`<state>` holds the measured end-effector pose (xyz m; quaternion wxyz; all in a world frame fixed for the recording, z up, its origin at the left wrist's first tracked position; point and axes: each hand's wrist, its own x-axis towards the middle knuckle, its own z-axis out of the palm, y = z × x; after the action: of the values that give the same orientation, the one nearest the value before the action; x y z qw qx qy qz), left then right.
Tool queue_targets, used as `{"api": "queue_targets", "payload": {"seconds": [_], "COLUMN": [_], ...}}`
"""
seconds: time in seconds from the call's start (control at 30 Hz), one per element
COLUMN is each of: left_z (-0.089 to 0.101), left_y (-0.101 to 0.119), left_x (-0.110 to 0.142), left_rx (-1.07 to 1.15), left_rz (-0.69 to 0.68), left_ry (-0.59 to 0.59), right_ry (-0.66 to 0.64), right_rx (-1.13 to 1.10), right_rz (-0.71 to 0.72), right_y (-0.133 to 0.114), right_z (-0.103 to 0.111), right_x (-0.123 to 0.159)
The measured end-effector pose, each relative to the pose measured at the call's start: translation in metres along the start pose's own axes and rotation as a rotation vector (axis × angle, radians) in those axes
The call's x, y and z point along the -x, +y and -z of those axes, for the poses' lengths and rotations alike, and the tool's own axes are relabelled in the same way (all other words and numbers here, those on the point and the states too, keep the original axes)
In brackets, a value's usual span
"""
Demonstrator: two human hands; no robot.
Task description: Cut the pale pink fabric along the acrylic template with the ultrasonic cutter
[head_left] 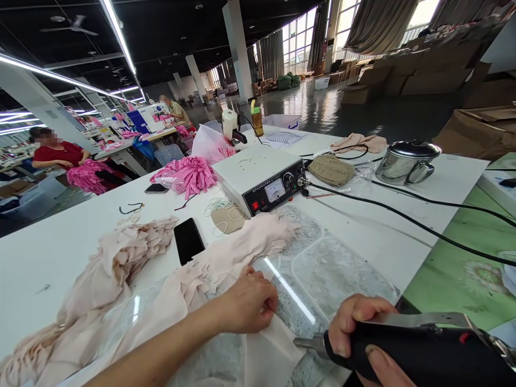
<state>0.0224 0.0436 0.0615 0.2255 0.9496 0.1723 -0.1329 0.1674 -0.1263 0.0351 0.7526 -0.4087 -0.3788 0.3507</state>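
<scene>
Workshop: strip lights (pixel 119 32) are glowing overhead, while a person in red (pixel 64 153) is showing at the left behind a pink bundle (pixel 91 174).
White table (pixel 363 226): is filling the foreground and bearing a glossy mottled board (pixel 338 269).
Left hand (pixel 250 301): is curling its fingers together, clamping onto the pale cloth (pixel 270 355).
Pale cloth: is lying over the board, spreading from beneath the left hand toward the right hand.
Right hand (pixel 363 338): is wrapping tightly around the black handheld tool (pixel 427 346).
Metal tip (pixel 316 343): is pointing left at the cloth's right-hand edge; whether it is touching, I cannot tell.
Control box (pixel 274 191): is standing behind the board, a black cable (pixel 379 207) running from its front toward the right.
Phone (pixel 188 242): is lying between the box and a cloth pile (pixel 129 247).
Lidded mug (pixel 405 164): is standing near the table's far right corner.
</scene>
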Motion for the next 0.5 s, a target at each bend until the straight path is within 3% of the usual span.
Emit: {"api": "queue_targets", "payload": {"seconds": [0.2, 0.5], "left_z": [-0.0048, -0.0036], "left_y": [0.0001, 0.0014], "left_x": [0.0001, 0.0016], "left_rx": [-0.077, -0.081], "left_rz": [0.028, 0.054], "left_ry": [0.036, 0.022], "right_ry": [-0.026, 0.048], "right_rx": [-0.005, -0.014], "right_rz": [-0.011, -0.030], "right_y": [-0.0043, -0.0048], "right_z": [-0.0012, -0.0049], "right_x": [-0.0009, -0.0001]}}
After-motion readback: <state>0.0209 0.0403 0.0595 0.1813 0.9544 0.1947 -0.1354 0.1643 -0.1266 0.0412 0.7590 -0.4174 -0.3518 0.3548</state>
